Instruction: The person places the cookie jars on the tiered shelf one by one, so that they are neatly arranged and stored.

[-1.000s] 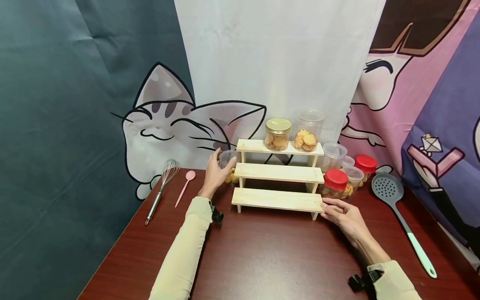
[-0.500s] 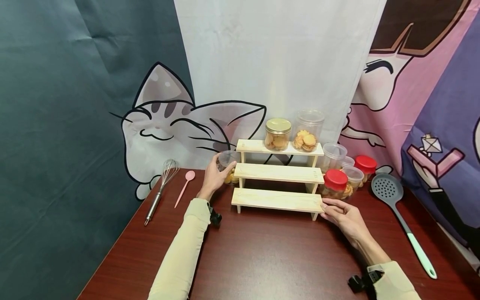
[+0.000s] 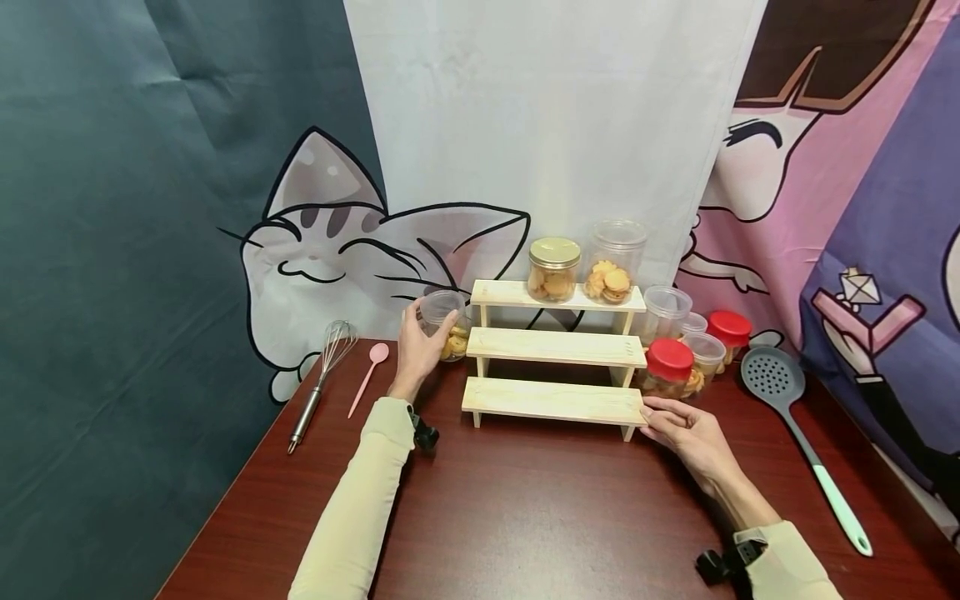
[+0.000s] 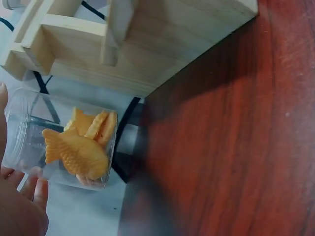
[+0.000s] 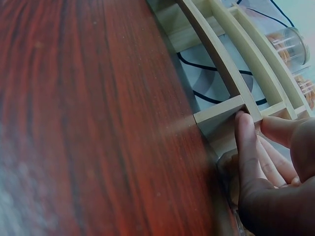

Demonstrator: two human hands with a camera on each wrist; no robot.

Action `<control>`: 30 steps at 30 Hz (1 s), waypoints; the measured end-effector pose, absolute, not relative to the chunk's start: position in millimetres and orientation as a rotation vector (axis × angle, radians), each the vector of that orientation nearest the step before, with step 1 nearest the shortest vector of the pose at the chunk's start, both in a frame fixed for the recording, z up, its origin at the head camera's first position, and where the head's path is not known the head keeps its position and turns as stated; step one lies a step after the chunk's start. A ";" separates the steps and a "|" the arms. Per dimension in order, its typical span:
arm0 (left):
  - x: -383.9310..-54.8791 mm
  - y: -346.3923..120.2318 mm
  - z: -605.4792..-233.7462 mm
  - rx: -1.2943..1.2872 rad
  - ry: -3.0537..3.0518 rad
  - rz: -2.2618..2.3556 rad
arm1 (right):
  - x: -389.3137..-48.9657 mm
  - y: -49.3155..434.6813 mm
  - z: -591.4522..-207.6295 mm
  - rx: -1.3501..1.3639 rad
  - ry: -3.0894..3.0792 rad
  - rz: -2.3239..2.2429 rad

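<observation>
My left hand (image 3: 420, 348) grips a clear plastic jar (image 3: 444, 310) beside the left end of the wooden three-step rack (image 3: 555, 400). Fish-shaped cookies (image 4: 81, 150) lie inside the jar in the left wrist view. The jar appears slightly raised off the table. At the rack's front right corner, my right hand (image 3: 696, 437) pinches the end of the lowest step; the right wrist view shows the thumb and a finger (image 5: 246, 132) on that corner. On the top step stand a gold-lidded cookie jar (image 3: 554, 268) and a taller clear cookie jar (image 3: 618, 242).
Right of the rack cluster several jars, including a red-lidded jar (image 3: 670, 367) and clear jars (image 3: 666, 312). A slotted skimmer (image 3: 776, 379) lies at the far right. A whisk (image 3: 322, 383) and a pink spoon (image 3: 367, 379) lie on the left. A printed cloth (image 3: 555, 125) hangs behind.
My left hand has closed round the clear jar and shifted it left and slightly up, away from the rack's side. The right hand stays at the lowest step's corner.
</observation>
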State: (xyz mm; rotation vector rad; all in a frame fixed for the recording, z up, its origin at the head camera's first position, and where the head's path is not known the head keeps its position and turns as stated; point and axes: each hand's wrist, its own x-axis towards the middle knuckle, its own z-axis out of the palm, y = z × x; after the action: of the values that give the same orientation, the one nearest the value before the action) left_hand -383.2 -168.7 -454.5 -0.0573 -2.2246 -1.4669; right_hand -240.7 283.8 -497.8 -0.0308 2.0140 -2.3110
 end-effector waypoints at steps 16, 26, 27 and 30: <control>-385.0 -166.0 -402.6 -0.113 -2.086 -1.396 | -240.0 284.8 -496.9 0.003 2.011 -2.316; -384.3 -159.0 -372.7 -0.159 -1.988 -1.364 | -240.0 284.4 -496.0 0.017 2.014 -2.310; -383.8 -158.2 -370.2 -0.161 -1.981 -1.371 | -239.8 284.5 -496.0 0.017 2.015 -2.309; -384.3 -156.4 -361.8 -0.172 -1.949 -1.383 | -239.9 284.6 -495.7 0.018 2.017 -2.307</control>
State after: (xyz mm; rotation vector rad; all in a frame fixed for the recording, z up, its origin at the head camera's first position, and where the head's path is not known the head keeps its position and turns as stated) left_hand -384.3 -156.4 -361.8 -0.1719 -1.9493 -1.3826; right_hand -239.9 284.6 -495.7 0.0183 2.0167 -2.3070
